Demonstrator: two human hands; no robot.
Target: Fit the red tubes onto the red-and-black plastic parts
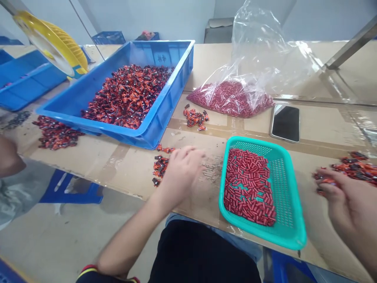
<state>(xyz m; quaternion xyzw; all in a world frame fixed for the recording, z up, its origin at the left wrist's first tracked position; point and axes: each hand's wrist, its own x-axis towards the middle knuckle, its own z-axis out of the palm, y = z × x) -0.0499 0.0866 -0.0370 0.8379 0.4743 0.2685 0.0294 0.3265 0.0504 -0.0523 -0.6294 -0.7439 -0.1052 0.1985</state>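
My left hand (182, 173) is over the cardboard-covered table beside a small group of orange-and-black parts (160, 167); its fingers are smeared by motion, so I cannot tell what they hold. At the right edge, my right hand (350, 200) has thumb and fingers closed around small orange-and-black parts (328, 181), next to a pile of the same kind (357, 167). Between the hands stands a green mesh basket (290, 196) holding many short dark-red tubes (247, 181). Another small heap of orange-and-black parts (194, 118) lies behind the left hand.
A large blue crate (160, 125) full of orange-and-black parts stands at the back left, with a loose pile (57, 133) beside it. Behind the basket are a clear bag (232, 98) of red tubes and a phone (285, 122). A yellow fan (53, 43) and another person's arm (8, 157) are at left.
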